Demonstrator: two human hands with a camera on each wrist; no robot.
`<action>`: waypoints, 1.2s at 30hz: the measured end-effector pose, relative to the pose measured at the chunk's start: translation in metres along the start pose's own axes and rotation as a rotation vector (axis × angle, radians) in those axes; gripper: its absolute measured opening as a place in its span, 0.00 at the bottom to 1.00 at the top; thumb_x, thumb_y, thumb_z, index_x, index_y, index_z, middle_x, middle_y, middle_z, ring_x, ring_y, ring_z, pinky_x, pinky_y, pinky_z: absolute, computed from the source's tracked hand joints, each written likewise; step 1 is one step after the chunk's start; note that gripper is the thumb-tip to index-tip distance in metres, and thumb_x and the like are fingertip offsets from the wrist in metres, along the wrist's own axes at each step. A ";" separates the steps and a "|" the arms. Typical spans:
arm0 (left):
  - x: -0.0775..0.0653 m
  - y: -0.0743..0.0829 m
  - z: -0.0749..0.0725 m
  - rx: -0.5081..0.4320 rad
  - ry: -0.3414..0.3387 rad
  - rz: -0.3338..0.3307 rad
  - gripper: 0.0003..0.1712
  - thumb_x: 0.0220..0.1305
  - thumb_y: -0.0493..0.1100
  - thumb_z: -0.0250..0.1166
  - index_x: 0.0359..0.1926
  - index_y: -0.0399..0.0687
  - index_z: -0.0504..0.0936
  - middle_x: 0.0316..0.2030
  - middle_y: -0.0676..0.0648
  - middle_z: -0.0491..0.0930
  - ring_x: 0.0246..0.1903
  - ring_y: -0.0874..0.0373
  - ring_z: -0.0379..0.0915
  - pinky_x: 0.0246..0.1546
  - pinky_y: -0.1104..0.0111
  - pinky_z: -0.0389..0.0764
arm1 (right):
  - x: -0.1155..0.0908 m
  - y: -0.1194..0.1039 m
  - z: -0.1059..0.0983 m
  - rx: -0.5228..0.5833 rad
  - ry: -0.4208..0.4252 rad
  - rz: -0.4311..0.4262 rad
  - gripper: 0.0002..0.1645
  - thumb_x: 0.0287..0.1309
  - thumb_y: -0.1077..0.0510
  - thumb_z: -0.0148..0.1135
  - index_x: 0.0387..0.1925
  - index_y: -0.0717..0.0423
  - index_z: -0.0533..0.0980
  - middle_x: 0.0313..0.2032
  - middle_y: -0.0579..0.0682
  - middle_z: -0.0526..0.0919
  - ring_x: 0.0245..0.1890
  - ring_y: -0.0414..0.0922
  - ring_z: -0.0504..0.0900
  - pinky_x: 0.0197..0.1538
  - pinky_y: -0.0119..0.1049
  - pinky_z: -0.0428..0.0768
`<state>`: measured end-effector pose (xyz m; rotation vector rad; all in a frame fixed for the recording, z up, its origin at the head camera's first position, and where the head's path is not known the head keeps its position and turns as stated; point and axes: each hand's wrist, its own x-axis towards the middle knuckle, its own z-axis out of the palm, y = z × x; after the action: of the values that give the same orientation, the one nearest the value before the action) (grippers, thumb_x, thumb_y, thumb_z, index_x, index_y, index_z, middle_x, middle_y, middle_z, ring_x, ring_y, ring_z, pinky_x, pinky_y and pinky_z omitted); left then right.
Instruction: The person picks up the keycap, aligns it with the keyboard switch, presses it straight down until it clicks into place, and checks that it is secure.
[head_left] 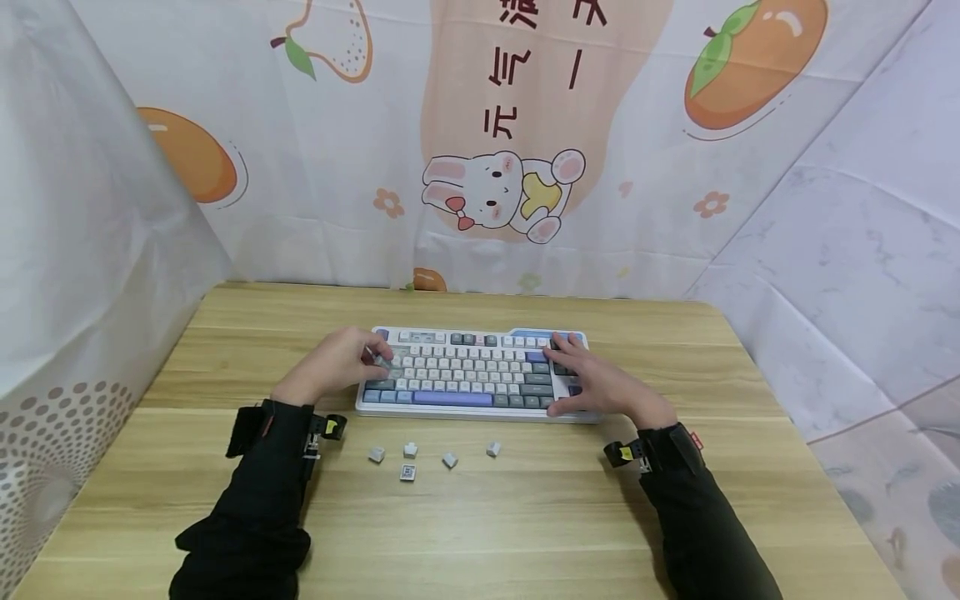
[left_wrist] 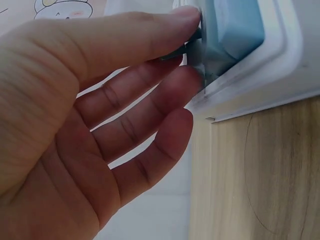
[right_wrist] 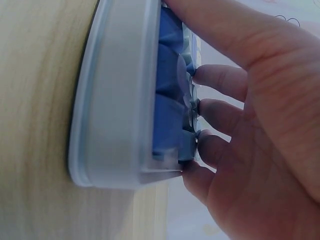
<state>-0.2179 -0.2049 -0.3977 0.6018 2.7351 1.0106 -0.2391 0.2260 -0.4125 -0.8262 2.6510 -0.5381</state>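
A white keyboard with white, grey-green and blue keycaps lies on the wooden table. At its left end, my left hand has bent fingers and thumb around a dark grey-green keycap, which the thumb largely hides in the left wrist view. My right hand rests on the right end of the board. Its fingers are spread over the keys and the thumb lies by the front edge. Blue keycaps show beside that hand in the right wrist view.
Several loose pale keycaps, among them one with its underside up, lie in front of the keyboard. The wooden table reaches back to a printed curtain. White sheets hang along both sides.
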 end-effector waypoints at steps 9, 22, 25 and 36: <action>-0.003 -0.008 -0.003 -0.001 -0.021 -0.004 0.08 0.60 0.35 0.74 0.42 0.39 0.89 0.38 0.48 0.87 0.38 0.55 0.80 0.43 0.58 0.82 | 0.000 0.000 -0.001 -0.007 -0.004 0.003 0.64 0.47 0.34 0.77 0.78 0.54 0.58 0.80 0.57 0.44 0.79 0.60 0.37 0.73 0.62 0.52; -0.010 -0.008 -0.013 -0.003 -0.040 -0.074 0.12 0.62 0.36 0.73 0.46 0.39 0.88 0.45 0.44 0.86 0.42 0.51 0.81 0.44 0.57 0.82 | 0.000 0.001 0.000 -0.011 0.000 0.003 0.64 0.47 0.34 0.77 0.78 0.55 0.57 0.80 0.58 0.44 0.78 0.61 0.36 0.73 0.62 0.51; -0.013 -0.007 -0.018 -0.011 -0.052 -0.115 0.14 0.60 0.34 0.73 0.48 0.39 0.88 0.48 0.42 0.85 0.43 0.50 0.80 0.44 0.56 0.82 | 0.000 0.000 0.000 -0.010 0.002 -0.001 0.64 0.47 0.34 0.77 0.78 0.55 0.58 0.80 0.58 0.44 0.78 0.61 0.36 0.74 0.62 0.51; -0.011 -0.007 -0.016 -0.020 -0.095 -0.103 0.14 0.57 0.25 0.70 0.44 0.37 0.86 0.41 0.44 0.85 0.41 0.50 0.81 0.44 0.56 0.82 | 0.001 0.000 -0.001 -0.012 -0.003 0.003 0.64 0.46 0.33 0.77 0.78 0.56 0.58 0.80 0.57 0.45 0.78 0.61 0.36 0.74 0.62 0.52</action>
<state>-0.2147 -0.2238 -0.3906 0.4873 2.6403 0.9596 -0.2400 0.2256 -0.4122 -0.8259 2.6549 -0.5212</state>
